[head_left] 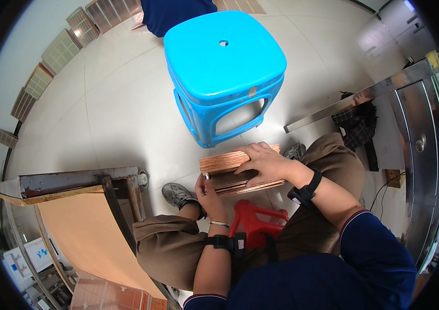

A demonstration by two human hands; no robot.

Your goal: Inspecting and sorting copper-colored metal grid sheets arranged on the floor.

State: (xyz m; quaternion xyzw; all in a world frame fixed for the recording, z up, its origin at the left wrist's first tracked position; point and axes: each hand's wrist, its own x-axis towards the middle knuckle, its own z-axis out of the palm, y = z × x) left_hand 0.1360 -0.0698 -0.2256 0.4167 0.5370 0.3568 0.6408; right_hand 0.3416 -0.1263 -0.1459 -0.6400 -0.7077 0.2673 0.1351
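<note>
left hand (pixel 210 195) holds one end, right hand (pixel 267 163) spans a gapped copper-edged board stack (pixel 220 163), six o'clock from the blue plastic stool (pixel 224 62), apparently separating it; next likely needs even support.

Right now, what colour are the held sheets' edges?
The sheets have coppery-brown edges, clearest in the head view.
</note>
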